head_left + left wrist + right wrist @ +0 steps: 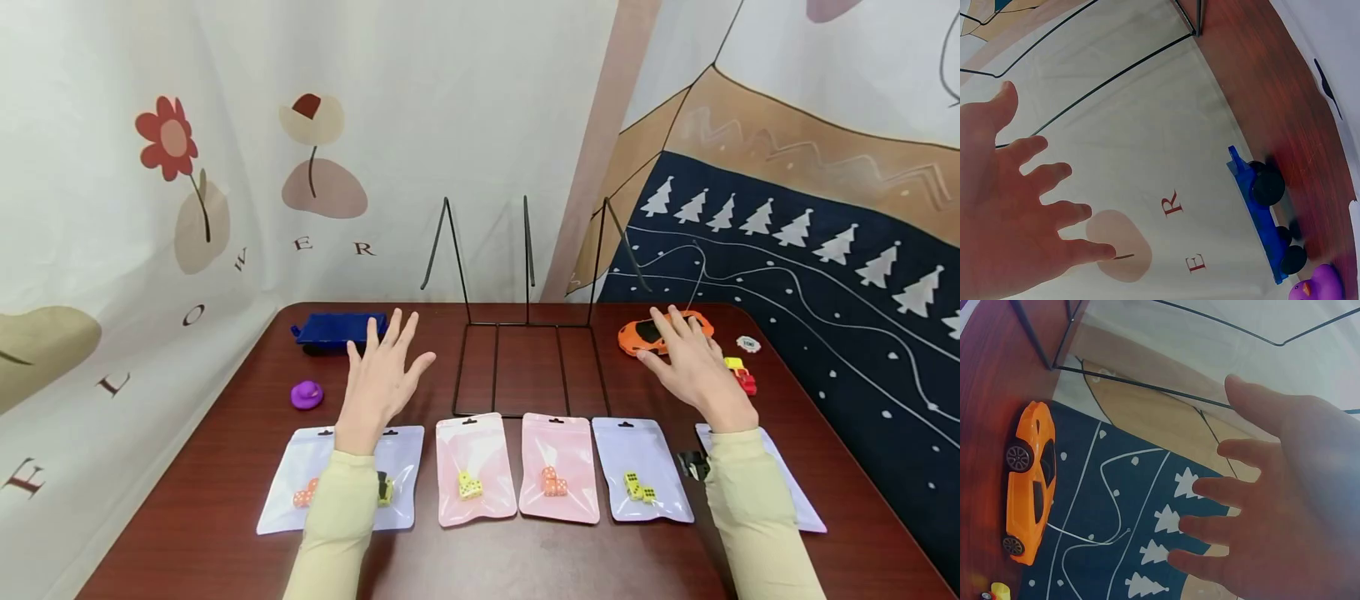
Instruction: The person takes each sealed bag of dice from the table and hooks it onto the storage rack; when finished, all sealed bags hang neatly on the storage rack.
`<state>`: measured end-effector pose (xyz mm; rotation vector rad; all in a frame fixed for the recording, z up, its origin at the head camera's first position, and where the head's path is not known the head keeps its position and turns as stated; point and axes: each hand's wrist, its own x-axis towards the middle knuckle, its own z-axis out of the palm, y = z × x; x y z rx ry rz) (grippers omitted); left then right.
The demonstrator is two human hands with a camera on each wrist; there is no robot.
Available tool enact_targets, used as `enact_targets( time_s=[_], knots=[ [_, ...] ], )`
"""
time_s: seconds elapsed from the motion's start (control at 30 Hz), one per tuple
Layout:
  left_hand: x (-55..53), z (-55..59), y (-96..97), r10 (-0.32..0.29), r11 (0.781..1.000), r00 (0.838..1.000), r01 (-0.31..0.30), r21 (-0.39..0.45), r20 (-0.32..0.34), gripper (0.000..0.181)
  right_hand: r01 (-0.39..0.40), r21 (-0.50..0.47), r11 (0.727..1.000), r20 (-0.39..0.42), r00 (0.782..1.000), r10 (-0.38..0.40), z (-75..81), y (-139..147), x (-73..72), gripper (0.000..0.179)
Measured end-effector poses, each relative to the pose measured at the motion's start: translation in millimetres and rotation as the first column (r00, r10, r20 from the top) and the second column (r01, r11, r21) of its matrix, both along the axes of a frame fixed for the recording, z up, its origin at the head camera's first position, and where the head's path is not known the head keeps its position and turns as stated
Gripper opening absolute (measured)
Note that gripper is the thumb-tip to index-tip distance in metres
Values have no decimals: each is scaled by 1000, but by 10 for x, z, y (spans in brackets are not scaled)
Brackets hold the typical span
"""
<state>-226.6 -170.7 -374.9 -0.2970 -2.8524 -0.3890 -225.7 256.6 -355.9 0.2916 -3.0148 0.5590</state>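
Note:
My left hand (379, 375) is raised with its fingers spread, holding nothing; in the head view it overlaps the edge of a blue toy vehicle (337, 330) with black wheels. A purple rubber duck (307, 395) sits to its left. My right hand (693, 367), also empty with fingers apart, overlaps an orange toy car (641, 335). Between the hands stands a black wire rack (527, 323). In the right wrist view the orange car (1030, 487) stands on the table, apart from the fingers.
Zip pouches with dice lie in a front row, among them a pink pouch (487, 442) and a lilac pouch (633, 446). My forearms partly cover the outer pouches. At right are a white poker chip (747, 343), a red and yellow toy (742, 379) and a black object (693, 465).

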Motion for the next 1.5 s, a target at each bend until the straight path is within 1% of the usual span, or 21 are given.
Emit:
enact_targets(
  time_s=[0.23, 0.3, 0.37, 0.43, 0.5, 0.57, 0.67, 0.77, 0.8, 0.87, 0.93, 1.07, 1.13, 1.27, 1.37, 1.43, 1.5],
  knots=[
    [5, 53, 9, -14, 999, 996, 18, 46, -93, 64, -11, -67, 998, -57, 998, 7, 30, -19, 6, 68],
    [7, 63, 21, -22, 997, 990, 32, 71, -136, 61, -10, -79, 997, -86, 996, 3, 36, -20, 21, 65],
    [5, 62, 33, -31, 993, 981, 52, 103, -191, 58, -9, -83, 996, -117, 993, -1, 33, -17, 42, 62],
    [7, 70, 46, -40, 986, 964, 81, 147, -261, 54, -9, -90, 996, -141, 990, -3, 22, -5, 65, 59],
    [13, 88, 54, -45, 971, 942, 119, 207, -332, 51, -11, -98, 995, -152, 988, -4, 6, 17, 93, 58],
    [22, 117, 57, -46, 947, 916, 167, 276, -400, 47, -13, -105, 994, -156, 988, -3, -6, 60, 129, 57],
    [21, 186, 53, -45, 899, 871, 250, 361, -490, 42, -6, -115, 993, -153, 988, -12, -21, 152, 205, 57],
    [-17, 267, 57, -44, 856, 822, 324, 403, -567, 40, 1, -115, 993, -152, 988, -19, -41, 260, 299, 57],
    [-36, 300, 65, -49, 847, 808, 345, 404, -587, 40, 3, -112, 994, -154, 988, -20, -49, 294, 331, 57],
    [-79, 363, 94, -57, 829, 785, 381, 408, -617, 40, 5, -108, 994, -155, 988, -22, -67, 356, 392, 57],
    [-123, 423, 138, -75, 808, 771, 419, 414, -633, 41, 11, -107, 994, -150, 988, -27, -85, 414, 453, 58],
    [-192, 512, 228, -123, 777, 762, 472, 417, -635, 43, 21, -121, 992, -140, 989, -38, -130, 506, 580, 60],
    [-217, 534, 252, -142, 767, 755, 493, 411, -640, 45, 26, -126, 992, -127, 991, -43, -161, 544, 641, 60],
    [-266, 546, 263, -145, 750, 732, 520, 409, -665, 41, 51, -118, 992, -77, 995, -61, -218, 620, 738, 63],
    [-316, 543, 269, -145, 738, 721, 535, 412, -677, 37, 85, -98, 992, -41, 995, -89, -263, 691, 803, 66],
    [-343, 541, 276, -150, 737, 712, 543, 403, -686, 35, 114, -79, 990, -18, 993, -116, -298, 746, 848, 68],
    [-364, 539, 285, -146, 739, 695, 550, 389, -704, 33, 134, -64, 989, -10, 991, -135, -340, 802, 888, 67]
  ],
)
